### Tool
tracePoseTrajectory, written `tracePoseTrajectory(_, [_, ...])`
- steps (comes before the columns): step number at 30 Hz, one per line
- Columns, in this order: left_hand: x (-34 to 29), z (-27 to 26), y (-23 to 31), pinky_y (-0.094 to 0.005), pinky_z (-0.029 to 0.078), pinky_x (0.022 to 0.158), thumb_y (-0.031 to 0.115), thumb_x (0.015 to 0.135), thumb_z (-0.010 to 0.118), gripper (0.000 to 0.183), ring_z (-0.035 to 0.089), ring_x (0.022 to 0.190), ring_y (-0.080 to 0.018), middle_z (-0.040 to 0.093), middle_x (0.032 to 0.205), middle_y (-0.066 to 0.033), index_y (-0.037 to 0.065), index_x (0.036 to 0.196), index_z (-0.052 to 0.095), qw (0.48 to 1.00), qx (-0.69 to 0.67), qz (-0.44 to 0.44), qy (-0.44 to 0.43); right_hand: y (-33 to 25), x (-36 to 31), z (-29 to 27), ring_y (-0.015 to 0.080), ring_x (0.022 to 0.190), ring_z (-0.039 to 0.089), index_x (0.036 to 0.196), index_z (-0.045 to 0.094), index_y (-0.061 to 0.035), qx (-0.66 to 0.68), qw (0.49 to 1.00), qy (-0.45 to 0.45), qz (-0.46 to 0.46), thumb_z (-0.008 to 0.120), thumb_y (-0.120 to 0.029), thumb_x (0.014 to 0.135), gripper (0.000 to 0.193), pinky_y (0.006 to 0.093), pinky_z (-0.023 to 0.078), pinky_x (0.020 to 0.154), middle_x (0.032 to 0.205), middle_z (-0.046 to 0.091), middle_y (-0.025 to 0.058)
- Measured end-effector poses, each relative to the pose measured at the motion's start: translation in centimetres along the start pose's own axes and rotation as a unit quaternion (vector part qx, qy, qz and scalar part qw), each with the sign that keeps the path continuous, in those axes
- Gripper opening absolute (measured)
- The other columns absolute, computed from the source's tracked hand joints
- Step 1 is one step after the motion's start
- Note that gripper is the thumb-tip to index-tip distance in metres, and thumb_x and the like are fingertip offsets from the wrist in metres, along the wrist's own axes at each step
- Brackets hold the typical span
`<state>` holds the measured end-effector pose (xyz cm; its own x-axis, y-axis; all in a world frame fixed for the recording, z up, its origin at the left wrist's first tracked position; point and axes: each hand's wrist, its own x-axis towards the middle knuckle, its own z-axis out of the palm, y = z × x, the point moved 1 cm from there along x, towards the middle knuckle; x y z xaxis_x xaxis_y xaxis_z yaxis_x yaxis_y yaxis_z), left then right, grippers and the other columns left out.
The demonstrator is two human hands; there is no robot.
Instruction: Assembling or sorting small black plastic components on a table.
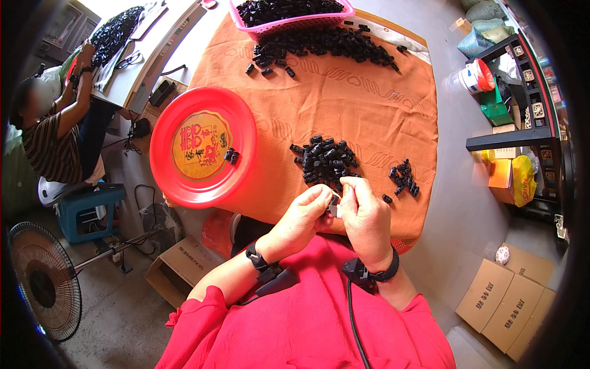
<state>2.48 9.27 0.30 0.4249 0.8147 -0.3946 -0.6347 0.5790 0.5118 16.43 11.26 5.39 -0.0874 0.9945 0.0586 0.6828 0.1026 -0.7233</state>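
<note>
My left hand (302, 216) and my right hand (367, 212) meet at the near edge of the orange-covered table. Their fingers are pinched together around a small black plastic piece (334, 201), mostly hidden by the fingertips. Something thin and pale shows beside it, too small to name. Just beyond my fingers lies a heap of short black cylindrical pieces (326, 158). A smaller cluster of black pieces (404, 178) sits to the right of it. At the left is a round red plastic tray (165, 161) with a couple of black pieces (231, 155) on it.
A pink basket (295, 23) full of black pieces stands at the far edge, with a loose band of pieces (319, 46) before it. Left are a standing fan (46, 281), a blue stool (92, 212) and a seated person (52, 129) working. Cardboard boxes (505, 301) and a shelf (513, 138) stand right.
</note>
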Motion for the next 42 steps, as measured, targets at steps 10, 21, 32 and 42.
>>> tracePoseTrajectory(10, [0.00,-0.07,-0.15,-0.0210,0.041,0.068,0.030,0.105,0.052,0.019,0.047,0.073,-0.0037,0.054,0.084,0.0053,0.014,0.096,0.057,1.000,0.027,0.008,0.006,-0.14,0.08,0.01,0.0347,0.065,0.068,0.105,0.064,-0.0068,-0.004,1.000,-0.007,0.001,0.060,-0.010,0.095,0.011,0.0437,0.051,0.055,0.073,0.067,0.0168])
tracePoseTrajectory(21, [0.00,-0.18,-0.49,-0.0210,0.041,0.067,0.028,0.105,0.053,0.018,0.047,0.072,-0.0048,0.053,0.083,0.0046,0.013,0.096,0.055,0.999,0.023,0.012,0.022,0.09,-0.11,0.20,0.0349,0.065,0.068,0.105,0.064,-0.0069,0.007,1.000,-0.007,0.011,0.061,-0.011,0.095,0.011,0.0435,0.051,0.055,0.072,0.067,0.0169])
tracePoseTrajectory(32, [0.05,-0.16,-0.04,-0.0217,0.042,0.068,0.027,0.101,0.059,0.021,0.049,0.070,-0.0081,0.056,0.080,0.0011,0.006,0.101,0.059,0.998,-0.052,-0.018,0.001,0.58,0.16,-0.46,0.0268,0.061,0.069,0.109,0.064,-0.0042,0.058,0.998,0.029,0.024,0.060,-0.006,0.096,0.013,0.0361,0.051,0.053,0.069,0.065,0.0156])
tracePoseTrajectory(42, [0.09,-0.45,-0.01,-0.0238,0.047,0.071,0.028,0.101,0.059,0.021,0.053,0.073,-0.0079,0.060,0.085,0.0005,0.007,0.103,0.060,0.996,-0.081,-0.028,-0.017,0.04,-0.29,-0.27,0.0330,0.063,0.069,0.105,0.064,-0.0049,0.035,0.999,-0.008,0.009,0.058,-0.007,0.096,0.012,0.0419,0.052,0.055,0.071,0.067,0.0162])
